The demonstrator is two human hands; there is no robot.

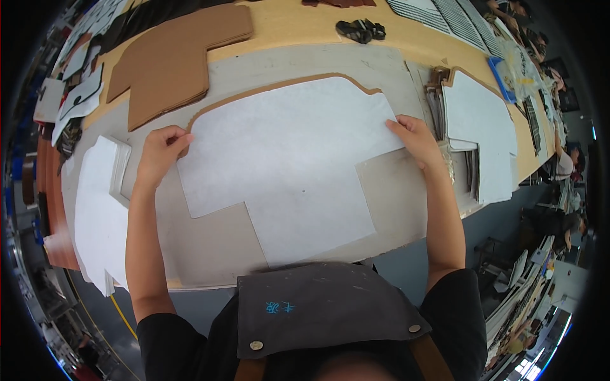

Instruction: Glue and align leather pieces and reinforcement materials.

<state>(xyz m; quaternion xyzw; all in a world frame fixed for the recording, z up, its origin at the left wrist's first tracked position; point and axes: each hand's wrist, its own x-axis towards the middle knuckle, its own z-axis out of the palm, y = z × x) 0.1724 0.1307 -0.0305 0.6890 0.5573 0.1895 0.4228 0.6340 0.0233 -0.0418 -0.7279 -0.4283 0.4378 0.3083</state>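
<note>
In front of me a large white T-shaped sheet (286,146) lies over the table, its wide part away from me and its narrow part toward me. A brown edge (267,89) of a layer beneath it shows along its far side. My left hand (165,152) pinches the sheet's left corner between thumb and fingers. At the opposite corner my right hand (416,140) grips the right edge, thumb on top. The fingers underneath are partly hidden. A small dark spot marks the sheet's lower middle.
Brown cut pieces (171,57) are stacked at the far left. White shaped pieces stand in stacks at left (98,203) and right (480,114). A dark bundled item (361,30) lies at the back, a blue tray (502,79) at far right. Other people are beyond the right side.
</note>
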